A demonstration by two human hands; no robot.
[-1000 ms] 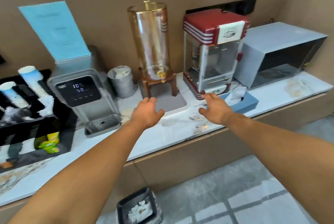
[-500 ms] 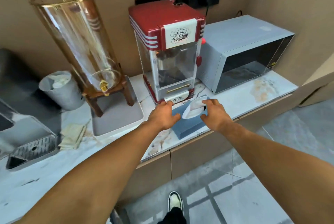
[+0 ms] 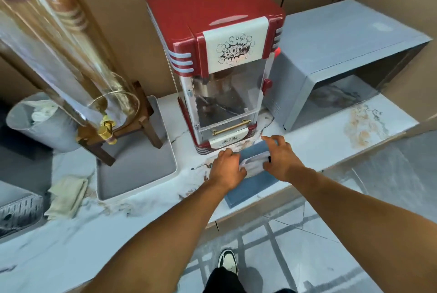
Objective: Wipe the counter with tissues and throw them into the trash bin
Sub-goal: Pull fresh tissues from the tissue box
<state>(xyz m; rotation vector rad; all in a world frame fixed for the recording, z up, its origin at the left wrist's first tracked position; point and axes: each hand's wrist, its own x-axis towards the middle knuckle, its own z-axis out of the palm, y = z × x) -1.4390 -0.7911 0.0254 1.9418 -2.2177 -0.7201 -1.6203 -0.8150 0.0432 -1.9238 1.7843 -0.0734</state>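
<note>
A blue tissue box [image 3: 251, 185] lies at the front edge of the white marble counter [image 3: 314, 143], just before the popcorn machine. A white tissue [image 3: 254, 166] sticks out of its top. My left hand [image 3: 227, 167] presses on the box's left end, fingers curled against the tissue's left edge. My right hand [image 3: 281, 156] is at the tissue's right edge, its thumb on the tissue and the other fingers spread above the box. Brown stains [image 3: 364, 128] mark the counter to the right, and more stains [image 3: 208, 166] lie left of the box. No floor trash bin is in view.
Red popcorn machine [image 3: 220, 75] stands right behind the box, grey microwave [image 3: 331, 61] to its right. Left are a glass drink dispenser [image 3: 61, 56] over a grey tray [image 3: 134, 167], a small grey bin [image 3: 40, 127] holding crumpled paper, and a folded yellowish cloth [image 3: 68, 195]. My shoe [image 3: 227, 260] is below.
The view swung right and closer to the counter. Both hands went from hovering over the counter to the tissue box; the tissue that stood up now lies lower between them.
</note>
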